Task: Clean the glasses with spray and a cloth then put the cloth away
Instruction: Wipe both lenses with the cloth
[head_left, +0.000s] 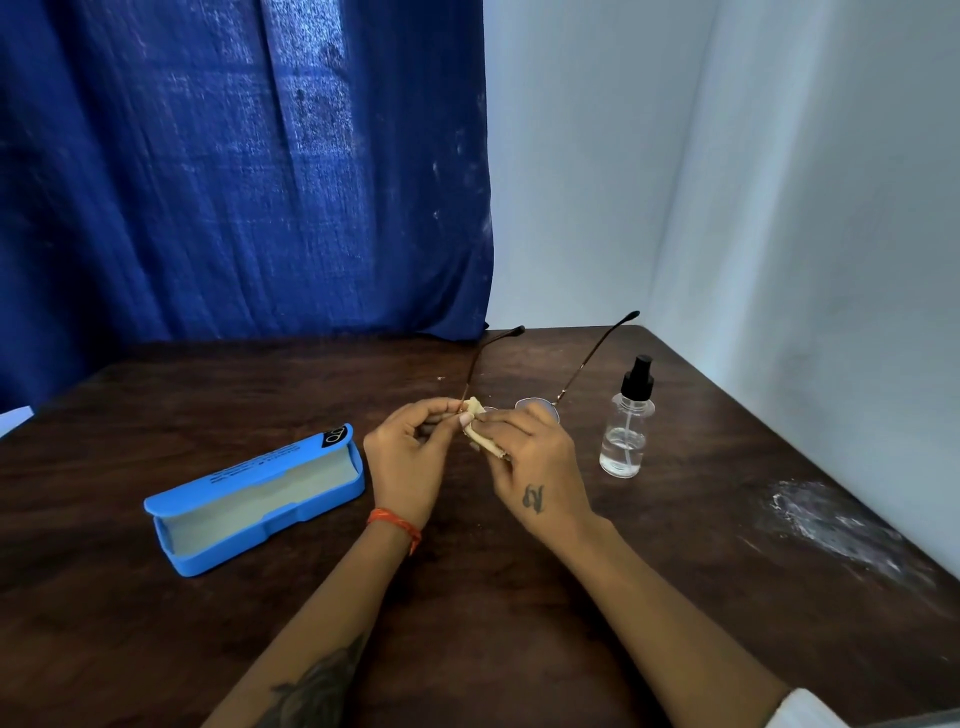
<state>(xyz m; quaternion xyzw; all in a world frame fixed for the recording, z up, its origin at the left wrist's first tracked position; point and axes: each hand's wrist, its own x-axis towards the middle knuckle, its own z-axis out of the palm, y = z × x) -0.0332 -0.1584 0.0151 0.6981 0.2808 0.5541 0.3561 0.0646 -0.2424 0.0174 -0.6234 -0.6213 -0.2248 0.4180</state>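
Note:
Thin-framed glasses (537, 402) hang above the dark wooden table (467, 597), their two temple arms pointing away from me. My left hand (408, 457) pinches the frame at its left hinge. My right hand (535, 457) presses a small cream cloth (480, 423) onto the left lens, which the cloth and fingers hide. The right lens shows just past my right fingers. A clear spray bottle (627, 421) with a black pump top stands upright to the right of my hands, untouched.
An open blue glasses case (254, 499) with a pale lining lies to the left of my left hand. A blue curtain (234, 171) hangs behind the table and white walls close the right side. A whitish smear (831, 525) marks the table's right part.

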